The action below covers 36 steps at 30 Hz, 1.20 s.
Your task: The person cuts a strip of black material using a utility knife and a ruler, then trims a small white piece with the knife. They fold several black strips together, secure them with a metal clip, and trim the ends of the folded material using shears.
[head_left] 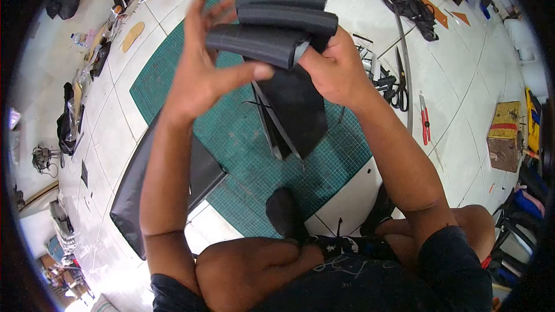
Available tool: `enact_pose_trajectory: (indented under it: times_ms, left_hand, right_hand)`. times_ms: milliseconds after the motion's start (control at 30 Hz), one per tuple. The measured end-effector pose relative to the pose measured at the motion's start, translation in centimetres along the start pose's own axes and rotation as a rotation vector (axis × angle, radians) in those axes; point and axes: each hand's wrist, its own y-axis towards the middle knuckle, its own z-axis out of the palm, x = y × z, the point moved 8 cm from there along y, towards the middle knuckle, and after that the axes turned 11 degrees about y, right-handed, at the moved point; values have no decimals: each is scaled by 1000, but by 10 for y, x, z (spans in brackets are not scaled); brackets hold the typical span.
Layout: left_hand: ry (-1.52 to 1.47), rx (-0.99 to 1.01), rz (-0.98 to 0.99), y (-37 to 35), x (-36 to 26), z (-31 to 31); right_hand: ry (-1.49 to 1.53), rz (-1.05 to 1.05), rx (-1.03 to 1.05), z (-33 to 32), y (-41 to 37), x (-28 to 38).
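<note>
Black sheet material [295, 101], folded into several thick rolls at its top, is held up over the green cutting mat [231, 150]. My right hand [338, 72] grips its right side, with the fingers partly hidden behind the folds. My left hand [199, 69] is at the left end of the rolls, fingers spread and a little blurred; its thumb lies along the lowest roll [254, 43]. Flat layers of the sheet hang below the rolls, their edges apart at the bottom. A larger black sheet [133, 196] lies under my left forearm, partly over the mat.
Right of the mat are black-handled scissors [400, 89], a long metal ruler [407, 58] and a red cutter knife [425, 120]. A black strap bundle [407, 8] lies farther back. A wooden box [504, 137] stands at the right. Assorted items line the left wall.
</note>
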Motion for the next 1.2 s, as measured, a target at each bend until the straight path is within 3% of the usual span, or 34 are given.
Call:
enact_pose_trajectory:
  times_ms: [67, 133, 233, 367, 400, 500, 567, 700, 767, 800, 900, 1000, 1067, 1200]
  left_hand:
    - [-184, 156, 24, -23, 33, 28]
    - [-105, 311, -131, -47, 55, 57]
    - [-360, 145, -222, -46, 66, 70]
    - [-464, -29, -116, -41, 62, 69]
    - [-391, -30, -92, -36, 62, 67]
    - [-282, 102, -262, -39, 74, 61]
    - [-48, 186, -191, -36, 73, 53]
    - [604, 412, -30, -41, 73, 42]
    - [862, 452, 125, -47, 71, 51]
    - [967, 506, 113, -53, 78, 62]
    - [1053, 630, 217, -85, 147, 104]
    - [1057, 760, 186, -115, 190, 130]
    - [991, 652, 196, -117, 183, 125]
    - [948, 610, 164, -117, 182, 123]
  right_hand:
    - [15, -25, -24, 0, 2, 4]
    - [-5, -27, -26, 1, 5, 0]
    - [-84, -96, -68, 7, 7, 3]
    - [186, -107, -164, 11, 15, -8]
    - [186, -82, -179, 9, 15, -13]
    - [164, 6, -239, -5, 7, -26]
    - [136, 66, -278, -19, -6, -33]
    - [563, 301, -422, -43, -63, -104]
    - [582, 449, -461, -52, -101, -145]
    - [595, 523, -480, -54, -120, -162]
    - [-361, 714, -326, -74, -171, -175]
    - [-624, 696, -214, -83, -196, -169]
    - [-692, 685, -155, -80, -202, -158]
    - [-890, 369, 67, -41, -166, -120]
